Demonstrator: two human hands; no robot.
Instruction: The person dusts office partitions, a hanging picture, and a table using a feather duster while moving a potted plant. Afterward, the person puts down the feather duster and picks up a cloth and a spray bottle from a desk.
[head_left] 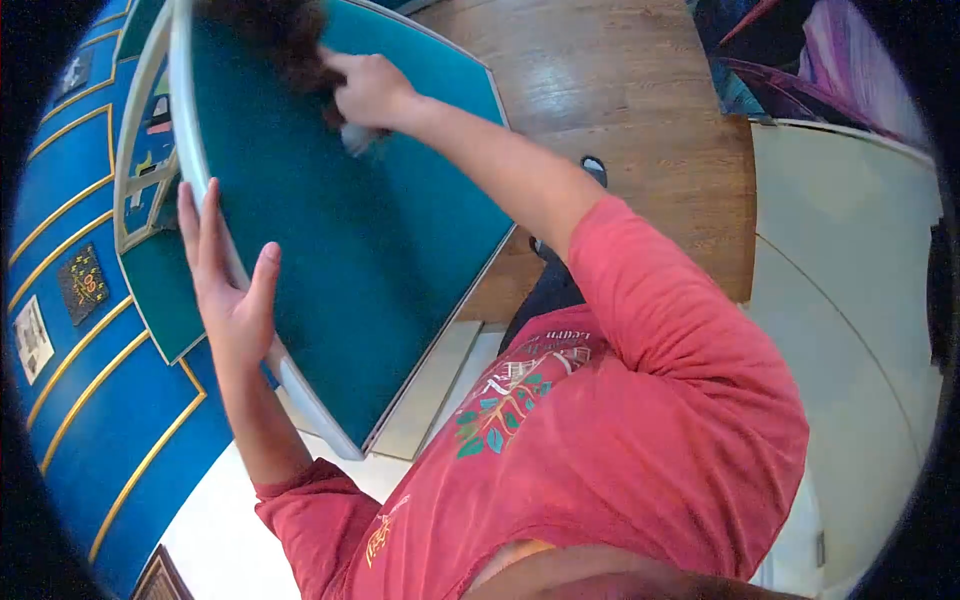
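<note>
A large teal panel with a white frame fills the left and middle of the view, tilted by the wide lens. My left hand rests against the frame's edge, fingers stretched out and thumb apart. Near the top of the panel, my right hand is closed around a brown fluffy duster. Its dark bristles lie over the teal surface and look blurred. A pale end of the duster shows below the hand. Most of the grip is hidden behind my fingers.
A blue wall with gold trim and small pictures is on the left. Beyond the panel lies a wooden floor, where my feet show. A pale cabinet-like surface and a purple patterned panel stand at the right.
</note>
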